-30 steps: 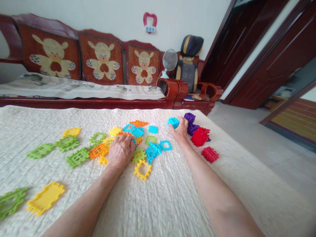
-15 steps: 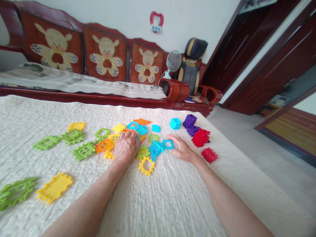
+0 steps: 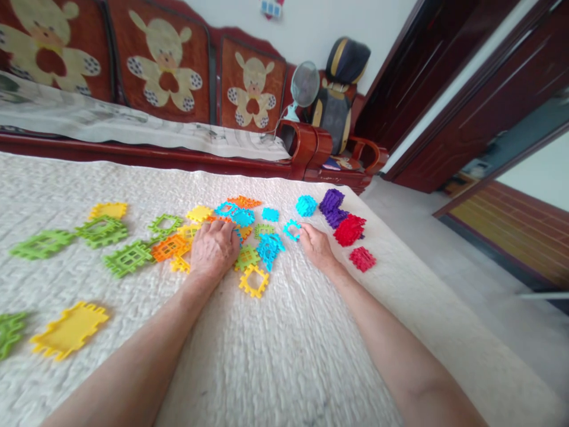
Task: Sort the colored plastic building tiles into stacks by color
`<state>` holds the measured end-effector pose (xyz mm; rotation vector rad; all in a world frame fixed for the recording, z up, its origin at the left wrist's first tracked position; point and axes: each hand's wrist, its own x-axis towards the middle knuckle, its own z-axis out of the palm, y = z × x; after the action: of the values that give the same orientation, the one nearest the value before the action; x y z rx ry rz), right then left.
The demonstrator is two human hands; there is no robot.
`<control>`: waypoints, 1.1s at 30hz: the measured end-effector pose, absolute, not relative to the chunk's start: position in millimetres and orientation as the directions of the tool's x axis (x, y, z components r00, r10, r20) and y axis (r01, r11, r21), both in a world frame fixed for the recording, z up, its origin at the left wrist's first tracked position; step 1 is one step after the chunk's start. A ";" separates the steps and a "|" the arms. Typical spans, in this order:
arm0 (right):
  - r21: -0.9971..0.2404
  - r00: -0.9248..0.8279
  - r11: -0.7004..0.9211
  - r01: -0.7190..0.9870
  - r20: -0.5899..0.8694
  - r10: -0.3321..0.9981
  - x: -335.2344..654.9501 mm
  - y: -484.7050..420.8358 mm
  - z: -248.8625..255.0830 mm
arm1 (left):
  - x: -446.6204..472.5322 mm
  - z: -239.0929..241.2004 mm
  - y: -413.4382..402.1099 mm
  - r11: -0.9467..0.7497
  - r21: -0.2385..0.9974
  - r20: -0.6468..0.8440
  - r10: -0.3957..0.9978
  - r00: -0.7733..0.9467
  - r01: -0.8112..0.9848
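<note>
My right hand [image 3: 316,244] pinches the edge of a blue square-frame building piece [image 3: 287,230] between thumb and fingers, just above the cloth. Over the middle of the scattered pieces lies my left hand [image 3: 216,246], its fingers curled down and the tips hidden, so what they hold cannot be made out. Between the hands are several blue pieces [image 3: 269,249], a light green window piece [image 3: 247,257] and a yellow frame piece [image 3: 254,281]. Orange window pieces [image 3: 168,249] lie left of my left hand. Blue and orange pieces [image 3: 240,214] overlap beyond it.
A blue stack [image 3: 306,206], purple stacks [image 3: 332,201] and red stacks [image 3: 350,230] stand on the right of the white quilted cloth [image 3: 267,356]. Green pieces [image 3: 128,259] and a yellow panel [image 3: 70,330] lie left. Beyond are a wooden sofa [image 3: 306,145] and a fan [image 3: 304,83].
My right hand has closed on the blue frame piece and drawn it away from the other blue pieces. My left hand stays on the pile. The camera view has tilted down and shifted right.
</note>
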<state>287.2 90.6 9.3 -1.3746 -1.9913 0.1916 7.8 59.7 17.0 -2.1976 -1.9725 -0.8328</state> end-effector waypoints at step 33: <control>-0.501 0.175 0.393 0.771 0.761 0.625 297.0 145.0 20.4 | 8.2 15.5 59.4 -0.187 0.264 0.485 0.874 0.037 0.946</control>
<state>297.0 145.0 20.4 -1.3014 -1.5197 -0.1620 8.2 59.4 15.5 -2.1651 -1.9148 -0.8478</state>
